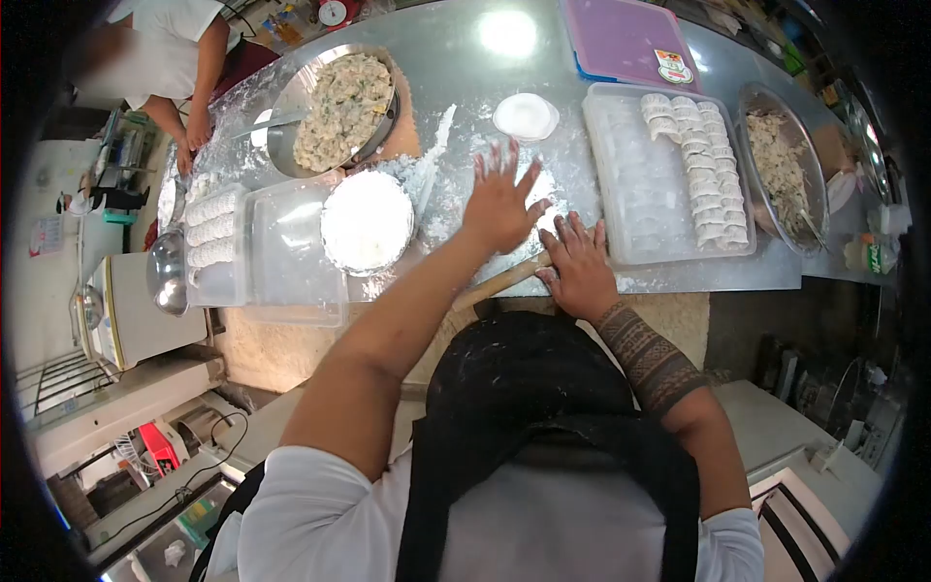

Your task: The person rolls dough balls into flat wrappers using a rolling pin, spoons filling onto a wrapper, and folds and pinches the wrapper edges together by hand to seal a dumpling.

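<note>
Table of grey metal, dusted with white powder, runs across in front of the person. Toward its right stands a clear plastic rectangular box, carrying rows of white, ridged pieces along one side. At the far left, a wide round steel bowl holds a chunky pale mixture; nearer, a round container full of white powder sits by the table's edge.

Both hands are between that container and the box. The left hand is wide, fingers fanned, palm down; the right hand is also spread, at the end of a light-brown wooden rolling pin, which lies slantwise at the near edge. Whether the palm bears on it, I cannot tell. Beyond lies a small white flat disc.

The step in hand seems to be rolling; the next move likely calls for even pressure along the pin.
</note>
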Demonstrator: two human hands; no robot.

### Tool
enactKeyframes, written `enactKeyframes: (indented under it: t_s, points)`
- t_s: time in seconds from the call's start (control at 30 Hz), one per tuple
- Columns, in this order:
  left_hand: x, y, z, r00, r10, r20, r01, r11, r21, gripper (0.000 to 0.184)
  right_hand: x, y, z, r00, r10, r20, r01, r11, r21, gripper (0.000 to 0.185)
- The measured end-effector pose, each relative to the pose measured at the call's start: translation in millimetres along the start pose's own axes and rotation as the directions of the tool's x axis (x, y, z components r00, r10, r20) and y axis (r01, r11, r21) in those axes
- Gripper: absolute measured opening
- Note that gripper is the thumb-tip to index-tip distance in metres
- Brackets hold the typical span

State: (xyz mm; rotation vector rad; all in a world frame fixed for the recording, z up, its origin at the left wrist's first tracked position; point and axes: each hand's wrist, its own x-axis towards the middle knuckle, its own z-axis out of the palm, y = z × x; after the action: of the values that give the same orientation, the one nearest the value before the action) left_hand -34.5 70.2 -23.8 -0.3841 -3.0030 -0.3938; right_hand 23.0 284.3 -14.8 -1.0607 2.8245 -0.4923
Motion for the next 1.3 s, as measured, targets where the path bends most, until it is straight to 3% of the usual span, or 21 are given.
enactKeyframes:
  t_s: [0.13, 0.23, 0.27, 0.3, 0.37, 0.47, 0.57, 0.63, 0.8, 0.9, 1.0, 1.1, 1.13, 1.3]
  points:
    - [-4.2, 8.1, -0.1, 0.996, 0.005, 0.084, -0.003, 1.0, -0.03, 0.076, -2.9, 1.2, 4.2, 1.0, -0.003, -0.009, 0.003, 1.0, -0.008, 0.062]
    - [3.2, -13.7, 17.4, 0.991, -0.062, 0.115, 0.095, 0.945, -0.314, 0.075, -2.2, -0.5, 0.5, 1.0, -0.004, -0.004, 0.004, 1.0, -0.007, 0.062]
    - [5.5, -28.2, 23.5, 0.987, -0.149, 0.056, 0.154, 0.8, -0.58, 0.072, -1.4, 0.0, -0.3, 1.0, -0.016, -0.011, 0.016, 1.0, -0.003, 0.062]
    - [2.8, -37.8, 8.2, 0.955, -0.266, 0.134, 0.252, 0.484, -0.838, 0.064, -1.6, 1.0, 0.0, 1.0, -0.022, -0.018, 0.022, 1.0, 0.001, 0.062]
    - [-5.8, -43.5, -43.2, 0.931, -0.332, 0.152, 0.357, 0.747, -0.561, 0.046, -2.3, 2.0, -1.8, 0.999, -0.031, -0.026, 0.031, 0.999, 0.009, 0.062]
    - [-27.2, -49.6, -52.3, 0.928, -0.17, 0.331, 0.244, 0.95, -0.196, 0.031, 1.3, 1.7, -4.3, 0.998, -0.06, -0.022, 0.06, 0.998, 0.014, 0.062]
    - [-41.4, -39.9, -34.1, 0.954, -0.16, 0.253, 0.231, 0.93, -0.284, 0.026, 3.1, 4.6, -2.5, 0.995, -0.096, -0.009, 0.096, 0.995, 0.006, 0.062]
    - [-38.4, -33.3, -30.8, 0.935, -0.223, 0.278, 0.317, 0.876, -0.364, 0.028, 1.8, 4.7, -4.2, 0.995, -0.102, -0.001, 0.102, 0.995, 0.008, 0.062]
    - [-34.0, -30.2, -36.1, 0.815, -0.329, 0.478, 0.578, 0.534, -0.618, 0.037, 2.3, 3.8, -12.6, 0.994, -0.107, 0.006, 0.106, 0.994, 0.032, 0.061]
    - [-32.5, -37.8, -27.3, 0.878, -0.204, 0.434, 0.411, 0.787, -0.461, 0.037, 17.8, -0.2, -17.3, 0.995, -0.093, 0.042, 0.092, 0.996, 0.01, 0.06]
    - [-31.0, -32.6, -27.4, 0.869, -0.2, 0.453, 0.384, 0.85, -0.362, 0.039, 57.1, -5.4, -11.4, 0.997, -0.069, 0.038, 0.072, 0.994, -0.078, 0.061]
    - [-31.9, -35.4, -35.0, 0.862, -0.298, 0.411, 0.472, 0.767, -0.434, 0.047, 114.8, -7.4, 1.9, 1.0, -0.017, -0.011, 0.015, 0.993, -0.115, 0.065]
    - [-27.4, -43.8, -39.1, 0.813, -0.352, 0.463, 0.56, 0.688, -0.461, 0.054, 129.8, -7.2, 6.6, 1.0, 0.007, -0.03, -0.011, 0.993, -0.114, 0.066]
    - [-24.6, -51.7, -40.2, 0.84, -0.325, 0.434, 0.526, 0.682, -0.508, 0.049, 139.2, -6.5, 8.4, 0.993, -0.036, -0.116, 0.029, 0.998, -0.054, 0.069]
